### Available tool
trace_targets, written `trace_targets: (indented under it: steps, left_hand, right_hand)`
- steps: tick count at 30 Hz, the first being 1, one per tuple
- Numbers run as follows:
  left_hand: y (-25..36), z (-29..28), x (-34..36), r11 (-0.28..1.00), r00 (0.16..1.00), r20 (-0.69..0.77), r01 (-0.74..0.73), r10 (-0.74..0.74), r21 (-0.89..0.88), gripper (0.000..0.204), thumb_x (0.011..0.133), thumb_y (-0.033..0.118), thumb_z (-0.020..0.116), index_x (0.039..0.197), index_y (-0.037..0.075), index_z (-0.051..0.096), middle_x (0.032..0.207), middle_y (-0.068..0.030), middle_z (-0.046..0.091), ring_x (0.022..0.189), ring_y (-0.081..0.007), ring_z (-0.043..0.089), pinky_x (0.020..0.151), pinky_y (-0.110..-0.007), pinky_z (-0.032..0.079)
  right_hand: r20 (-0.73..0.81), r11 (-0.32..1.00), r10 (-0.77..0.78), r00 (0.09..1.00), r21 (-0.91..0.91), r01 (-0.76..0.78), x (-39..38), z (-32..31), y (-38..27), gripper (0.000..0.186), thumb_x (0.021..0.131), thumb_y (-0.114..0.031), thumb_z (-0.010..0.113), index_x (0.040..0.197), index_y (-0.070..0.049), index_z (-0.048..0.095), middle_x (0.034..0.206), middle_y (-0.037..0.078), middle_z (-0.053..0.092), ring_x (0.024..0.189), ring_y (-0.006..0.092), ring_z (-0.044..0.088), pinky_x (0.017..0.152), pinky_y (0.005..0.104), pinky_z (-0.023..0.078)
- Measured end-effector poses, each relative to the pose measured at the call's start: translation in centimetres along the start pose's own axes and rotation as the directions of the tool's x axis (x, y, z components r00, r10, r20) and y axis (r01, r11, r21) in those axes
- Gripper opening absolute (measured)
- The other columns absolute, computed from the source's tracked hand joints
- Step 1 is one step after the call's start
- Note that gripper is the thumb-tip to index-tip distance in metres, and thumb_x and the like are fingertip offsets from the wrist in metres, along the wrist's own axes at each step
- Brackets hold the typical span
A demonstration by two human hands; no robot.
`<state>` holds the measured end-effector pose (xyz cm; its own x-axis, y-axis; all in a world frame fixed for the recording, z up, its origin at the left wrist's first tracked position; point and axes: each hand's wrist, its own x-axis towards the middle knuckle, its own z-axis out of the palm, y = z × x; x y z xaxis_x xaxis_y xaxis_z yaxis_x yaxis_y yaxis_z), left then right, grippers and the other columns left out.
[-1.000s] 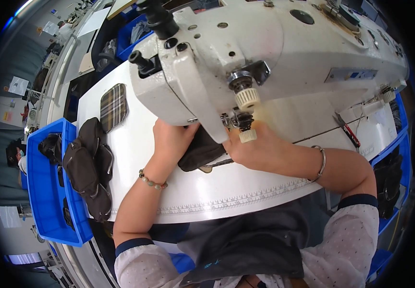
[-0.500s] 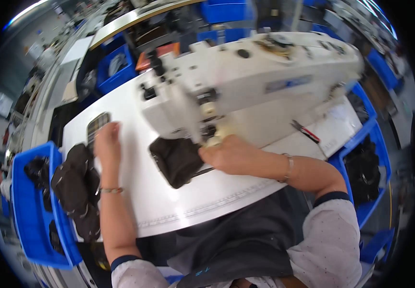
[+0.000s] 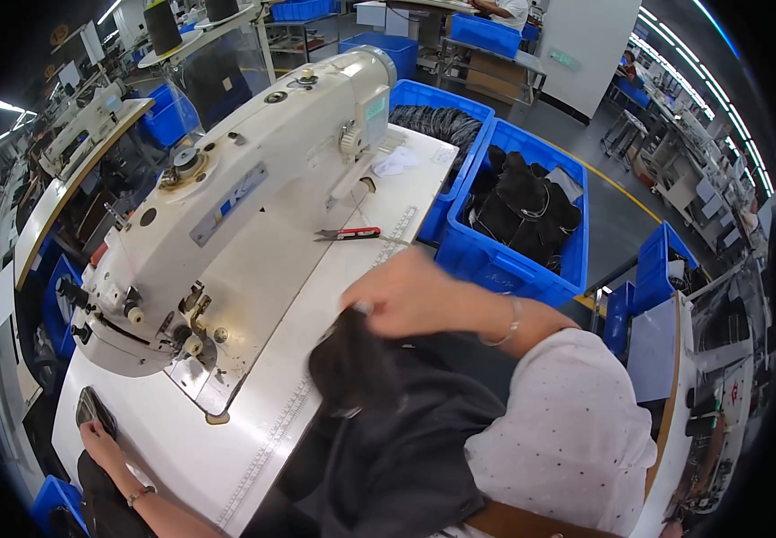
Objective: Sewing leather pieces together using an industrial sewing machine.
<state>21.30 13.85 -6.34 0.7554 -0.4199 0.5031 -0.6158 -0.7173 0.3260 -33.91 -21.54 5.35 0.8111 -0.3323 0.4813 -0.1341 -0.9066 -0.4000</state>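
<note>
White tabletop (image 3: 303,332), right hand (image 3: 410,291) gripping dark cloth (image 3: 349,363), long axis slanting down

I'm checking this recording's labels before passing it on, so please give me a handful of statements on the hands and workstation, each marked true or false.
1. The right hand grips a dark fabric piece. True.
2. The left hand is on top of the sewing machine. False: the left hand is at a flat fabric panel on the white sewing table.
3. Red-handled thread snips lie on the table. True.
4. The blue crate just beyond the right hand is empty. False: the blue crate holds dark fabric pieces.
5. A metal bangle circles the right wrist. True.
</note>
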Motion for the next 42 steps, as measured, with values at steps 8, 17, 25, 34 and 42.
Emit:
trace_targets:
  steps: [8,17,25,34,42]
  left_hand:
    - [6.8,-8.7,-3.2,0.977,0.994,0.037,-0.097,0.106,-0.192,0.024,0.100,0.011,0.052,0.119,-0.003,0.057,0.111,-0.0153,0.063,0.103,-0.0262,0.060,0.091,-0.034,0.047]
    - [24.9,-7.6,-18.0,0.950,0.871,0.388,-0.307,0.302,-0.052,0.048,0.089,0.026,0.066,0.130,0.005,0.051,0.147,-0.0157,0.045,0.133,-0.0345,0.045,0.104,-0.049,0.036]
    - [24.2,-10.0,-18.1,0.972,0.947,0.255,-0.149,0.193,-0.183,0.048,0.088,0.019,0.065,0.132,0.003,0.052,0.139,-0.0169,0.052,0.128,-0.0342,0.049,0.101,-0.044,0.041]
    - [3.3,-21.4,-13.7,0.687,0.827,-0.287,0.562,-0.484,0.462,0.054,0.074,0.038,0.083,0.111,0.002,0.064,0.102,-0.0134,0.068,0.097,-0.0315,0.064,0.082,-0.043,0.050]
    - [-0.5,-24.1,-12.8,0.699,0.767,-0.194,0.639,-0.612,0.321,0.055,0.069,0.042,0.087,0.094,-0.002,0.066,0.083,-0.0103,0.067,0.077,-0.0207,0.064,0.071,-0.033,0.051]
  right_hand:
    - [-0.318,0.500,0.332,0.888,-0.739,-0.452,-10.1,-10.6,8.6,0.008,0.079,-0.015,0.066,0.084,-0.009,0.069,0.078,0.011,0.069,0.071,0.0303,0.068,0.060,0.0425,0.052]
    - [0.212,0.975,-0.022,0.977,-0.212,0.068,-1.3,2.1,3.2,0.015,0.079,-0.007,0.067,0.093,-0.005,0.069,0.081,0.012,0.067,0.072,0.0313,0.065,0.063,0.0400,0.051]
    - [0.279,0.564,-0.825,0.492,0.339,0.753,9.6,15.4,-7.2,0.050,0.085,-0.036,0.067,0.122,-0.004,0.061,0.129,0.013,0.060,0.120,0.0309,0.055,0.100,0.0421,0.044]
    - [0.349,0.559,-0.822,0.450,0.344,0.754,11.1,18.2,-5.9,0.065,0.084,-0.052,0.064,0.123,0.000,0.061,0.134,0.013,0.058,0.124,0.0302,0.053,0.103,0.0433,0.041]
    - [0.320,0.566,-0.820,0.474,0.333,0.754,11.6,18.2,-5.2,0.062,0.084,-0.051,0.064,0.121,0.000,0.063,0.134,0.011,0.059,0.123,0.0287,0.054,0.101,0.0423,0.043]
